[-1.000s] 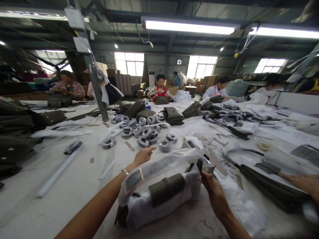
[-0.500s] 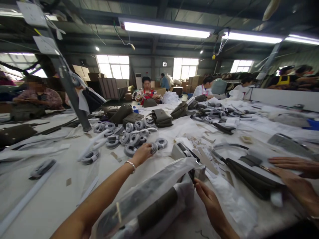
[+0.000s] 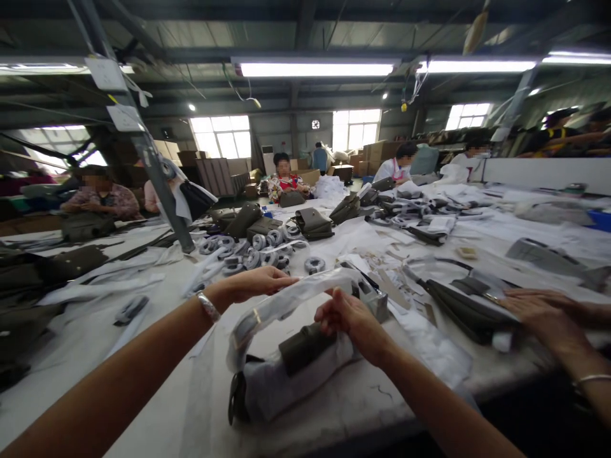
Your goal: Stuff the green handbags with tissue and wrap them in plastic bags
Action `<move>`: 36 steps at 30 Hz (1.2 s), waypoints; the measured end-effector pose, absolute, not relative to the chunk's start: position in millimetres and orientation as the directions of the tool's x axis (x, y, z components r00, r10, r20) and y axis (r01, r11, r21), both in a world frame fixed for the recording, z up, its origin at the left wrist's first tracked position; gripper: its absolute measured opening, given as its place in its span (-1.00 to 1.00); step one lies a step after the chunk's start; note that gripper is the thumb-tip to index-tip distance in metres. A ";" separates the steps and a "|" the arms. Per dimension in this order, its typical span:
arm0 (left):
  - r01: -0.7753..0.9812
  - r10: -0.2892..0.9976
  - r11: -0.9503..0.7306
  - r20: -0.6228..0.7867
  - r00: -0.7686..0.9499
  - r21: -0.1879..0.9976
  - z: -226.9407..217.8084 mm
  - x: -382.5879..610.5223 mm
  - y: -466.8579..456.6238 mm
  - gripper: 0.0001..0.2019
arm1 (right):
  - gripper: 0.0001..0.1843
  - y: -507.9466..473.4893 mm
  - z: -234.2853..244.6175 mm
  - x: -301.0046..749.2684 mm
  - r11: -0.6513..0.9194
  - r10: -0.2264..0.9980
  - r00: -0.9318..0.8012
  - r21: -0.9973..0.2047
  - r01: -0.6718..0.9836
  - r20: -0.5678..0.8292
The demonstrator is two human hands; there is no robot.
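A dark olive handbag (image 3: 305, 348), partly wrapped in white paper, lies on the table before me. Its strap (image 3: 279, 306), covered in translucent wrap, arches over the top. My left hand (image 3: 260, 282), with a silver bangle at the wrist, reaches to the far side of the strap; its fingers are pressed together against the wrap. Over the bag's right end, my right hand (image 3: 352, 321) is closed, thumb up and fingers curled; what lies in it is hidden. A grey tape dispenser (image 3: 375, 299) stands just behind the right hand.
Wrapped coils (image 3: 267, 257) are heaped beyond my left hand, with one separate coil (image 3: 314, 264). At right, a co-worker's hands (image 3: 548, 318) rest by another dark bag (image 3: 465, 310). A metal post (image 3: 172, 207) rises at left. Paper scraps (image 3: 396, 267) litter the table.
My left hand has come back from the coils to the strap. My right hand has risen and moved left over the bag. The bag's strap now arches higher, and the view has shifted.
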State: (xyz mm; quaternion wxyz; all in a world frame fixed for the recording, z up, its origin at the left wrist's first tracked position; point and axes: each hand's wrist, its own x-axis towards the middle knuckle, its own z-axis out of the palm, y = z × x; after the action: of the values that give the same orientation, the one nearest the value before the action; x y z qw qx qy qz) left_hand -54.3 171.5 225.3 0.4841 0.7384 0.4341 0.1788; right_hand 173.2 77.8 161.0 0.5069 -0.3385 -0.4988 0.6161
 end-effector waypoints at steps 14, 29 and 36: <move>0.485 0.784 -0.054 -0.264 0.561 0.873 258.1 -70.6 109.6 -0.50 | -0.66 84.1 202.7 155.8 -0.079 0.979 -0.202 -0.845 -0.529 0.035; 0.357 0.926 -0.059 -0.083 0.368 0.932 256.9 -77.0 89.0 -0.47 | -0.66 96.7 205.6 180.4 -0.140 0.943 -0.332 -0.896 -0.421 0.009; 0.248 0.999 -0.027 0.016 0.047 0.968 251.5 -83.7 83.3 -0.38 | -0.55 123.2 159.6 261.5 0.187 0.982 0.044 -0.980 -0.074 0.184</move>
State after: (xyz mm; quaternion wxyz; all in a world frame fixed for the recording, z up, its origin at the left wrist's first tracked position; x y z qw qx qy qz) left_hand -83.7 83.3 251.5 0.4391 0.5752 0.5420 0.4273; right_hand 261.5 123.2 159.6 0.5726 -0.4406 -0.5152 0.4611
